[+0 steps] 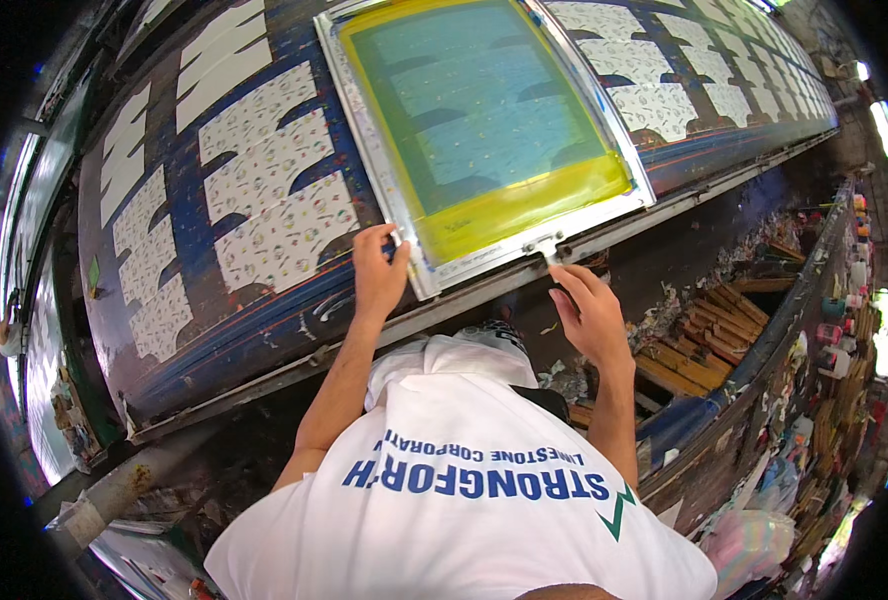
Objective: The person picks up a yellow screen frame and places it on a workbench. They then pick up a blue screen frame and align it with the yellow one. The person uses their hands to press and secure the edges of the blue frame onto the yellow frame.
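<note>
Screen sits at 12 o'clock on the long table, head view, white patterned panels either side. Left hand at 10: fingers part-bent against the frame's near left corner; firmness unclear. Right hand at 3: loosely curled by the bracket, can't tell if pinching. Looks like steadying the frame; next move calls for even control at both points. Shirt at 6: inverted blue lettering, green zigzag.
</note>
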### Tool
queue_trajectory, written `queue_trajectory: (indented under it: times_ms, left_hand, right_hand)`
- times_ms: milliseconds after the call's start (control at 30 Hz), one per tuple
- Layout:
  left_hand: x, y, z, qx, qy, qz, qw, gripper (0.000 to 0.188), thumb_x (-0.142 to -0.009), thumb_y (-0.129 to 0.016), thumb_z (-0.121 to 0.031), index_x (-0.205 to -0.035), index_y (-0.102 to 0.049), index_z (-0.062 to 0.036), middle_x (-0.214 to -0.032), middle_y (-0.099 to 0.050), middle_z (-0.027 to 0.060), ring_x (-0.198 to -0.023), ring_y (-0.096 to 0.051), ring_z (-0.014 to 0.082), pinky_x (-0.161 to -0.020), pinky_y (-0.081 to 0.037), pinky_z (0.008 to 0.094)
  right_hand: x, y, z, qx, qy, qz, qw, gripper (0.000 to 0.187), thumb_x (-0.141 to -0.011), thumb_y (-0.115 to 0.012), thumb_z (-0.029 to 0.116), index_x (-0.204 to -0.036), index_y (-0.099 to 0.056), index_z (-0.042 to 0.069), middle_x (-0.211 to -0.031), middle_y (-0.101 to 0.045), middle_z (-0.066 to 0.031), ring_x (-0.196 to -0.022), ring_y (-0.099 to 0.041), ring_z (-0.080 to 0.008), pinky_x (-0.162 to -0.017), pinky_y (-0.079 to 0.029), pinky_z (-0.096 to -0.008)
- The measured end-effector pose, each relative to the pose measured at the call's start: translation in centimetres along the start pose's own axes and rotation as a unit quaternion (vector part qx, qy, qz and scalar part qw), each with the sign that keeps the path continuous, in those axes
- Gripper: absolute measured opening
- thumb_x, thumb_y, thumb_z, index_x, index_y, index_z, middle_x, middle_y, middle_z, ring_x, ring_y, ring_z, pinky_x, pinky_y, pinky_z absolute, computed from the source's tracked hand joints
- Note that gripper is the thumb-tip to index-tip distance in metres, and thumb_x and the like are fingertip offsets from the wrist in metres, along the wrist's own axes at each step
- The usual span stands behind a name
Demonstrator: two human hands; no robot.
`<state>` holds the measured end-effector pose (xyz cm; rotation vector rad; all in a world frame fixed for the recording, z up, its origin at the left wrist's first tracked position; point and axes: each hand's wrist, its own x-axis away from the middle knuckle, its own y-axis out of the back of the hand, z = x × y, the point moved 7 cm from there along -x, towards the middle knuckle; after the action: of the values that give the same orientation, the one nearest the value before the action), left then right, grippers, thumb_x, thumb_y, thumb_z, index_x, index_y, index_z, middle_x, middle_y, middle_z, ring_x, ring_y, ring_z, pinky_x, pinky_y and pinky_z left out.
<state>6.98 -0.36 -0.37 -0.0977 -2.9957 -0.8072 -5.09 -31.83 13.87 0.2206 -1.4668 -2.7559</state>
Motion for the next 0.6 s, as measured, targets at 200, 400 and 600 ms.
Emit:
queue_trajectory:
  times_ms: [200, 400, 600]
  left_hand:
    - [1.0, -1.4, 1.2, -0.043, 0.07, -0.092, 0.992, 0.06, -0.094, -0.074, -0.018, -0.145, -0.049, 0.0003, -0.133, -0.052, 0.0188, -0.119, -0.058, 0.0333, -0.1, -0.051, 0.0431]
    - [0.5, -2.7, -0.8, -0.219, 0.083, -0.206, 0.95, 0.066, -0.094, -0.076, -0.03, -0.143, -0.05, 0.0048, -0.132, -0.055, 0.0243, -0.121, -0.056, 0.0416, -0.106, -0.045, 0.0501]
    - [-0.5, -3.0, -2.0, -0.308, 0.117, -0.206, 0.921, 0.059, -0.096, -0.073, -0.036, -0.132, -0.056, 0.0069, -0.124, -0.057, 0.0251, -0.118, -0.055, 0.0441, -0.103, -0.046, 0.0526]
  right_hand:
    - [-6.9, 3.3, -9.7, -0.006, 0.029, -0.034, 0.999, 0.042, -0.093, -0.072, 0.007, -0.133, -0.063, 0.002, -0.129, -0.066, -0.0212, -0.116, -0.064, -0.043, -0.099, -0.053, -0.0461]
    - [-12.1, 5.0, -24.3, 0.063, -0.082, -0.101, 0.99, 0.059, -0.091, -0.075, 0.016, -0.143, -0.053, -0.002, -0.139, -0.055, -0.0304, -0.128, -0.052, -0.0485, -0.109, -0.044, -0.0534]
    - [-14.5, 3.5, -30.7, 0.038, -0.168, -0.049, 0.984, 0.071, -0.091, -0.079, 0.028, -0.148, -0.05, -0.002, -0.138, -0.056, -0.0274, -0.125, -0.054, -0.0449, -0.108, -0.045, -0.0512]
